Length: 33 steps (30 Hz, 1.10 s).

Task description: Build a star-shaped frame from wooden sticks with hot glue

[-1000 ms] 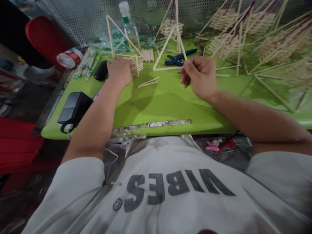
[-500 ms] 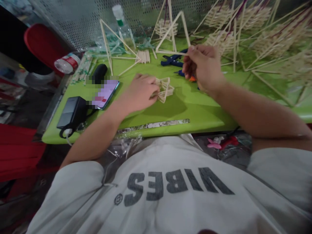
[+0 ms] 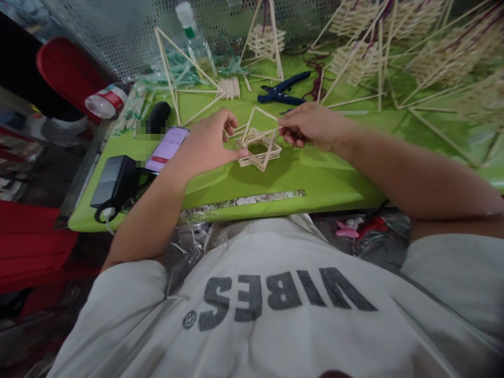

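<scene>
I am steadying the stacked stick star (image 3: 260, 152) with my left hand (image 3: 208, 144), which is curled part-open beside it: the thumb tip is touching the star's left point and the fingers are arching above its rear-left edge, so the hand is bracing rather than gripping. My right hand (image 3: 311, 125) is pinched shut on one corner of a stick triangle (image 3: 258, 122), holding it by its right end so that the frame is tilting over the star, its far point rising away from me and its near edge dropping toward the star's top layer.

Taking the star as the landmark: the triangle is lying directly above it and slightly behind, its held edge running left to right across the star's top. My right hand is just to the star's right and a little behind it; my left hand is touching it on the left. The right hand is the one carrying the loose piece, and the left is nearer the star itself.

Behind the star, the blue pliers (image 3: 281, 92) are lying well apart from it, and a bundle of short sticks (image 3: 228, 88) is lying behind and to the left. The phone (image 3: 167, 148) is resting to the star's left, beyond my left wrist, on the green table (image 3: 315, 178).
</scene>
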Each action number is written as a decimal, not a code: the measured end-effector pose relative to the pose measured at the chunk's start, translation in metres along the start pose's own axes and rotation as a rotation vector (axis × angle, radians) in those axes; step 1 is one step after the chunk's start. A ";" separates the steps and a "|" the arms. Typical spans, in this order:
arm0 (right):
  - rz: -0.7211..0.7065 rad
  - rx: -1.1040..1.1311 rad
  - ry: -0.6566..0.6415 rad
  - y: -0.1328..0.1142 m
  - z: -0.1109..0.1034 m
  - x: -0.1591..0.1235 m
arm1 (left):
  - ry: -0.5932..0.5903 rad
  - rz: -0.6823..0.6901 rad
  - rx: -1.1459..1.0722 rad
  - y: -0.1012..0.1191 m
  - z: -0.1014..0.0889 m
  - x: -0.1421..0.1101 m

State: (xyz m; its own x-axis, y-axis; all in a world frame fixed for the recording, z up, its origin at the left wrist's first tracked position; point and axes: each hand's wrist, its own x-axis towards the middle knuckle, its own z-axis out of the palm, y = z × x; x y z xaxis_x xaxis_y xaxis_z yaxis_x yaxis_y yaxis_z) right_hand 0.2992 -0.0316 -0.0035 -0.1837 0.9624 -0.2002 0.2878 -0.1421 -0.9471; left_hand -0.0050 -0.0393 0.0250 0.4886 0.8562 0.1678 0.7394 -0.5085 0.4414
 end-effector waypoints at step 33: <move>-0.204 -0.584 -0.308 -0.001 -0.007 -0.014 | -0.177 0.082 0.039 0.005 0.017 -0.002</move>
State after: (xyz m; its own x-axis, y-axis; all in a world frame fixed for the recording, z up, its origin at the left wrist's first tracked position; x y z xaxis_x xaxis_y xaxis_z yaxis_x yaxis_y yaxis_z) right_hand 0.3080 -0.0428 0.0020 -0.5218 0.8347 -0.1763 0.6622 0.2660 -0.7005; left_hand 0.0058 -0.0447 0.0119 0.6190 0.7842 0.0425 0.7097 -0.5817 0.3975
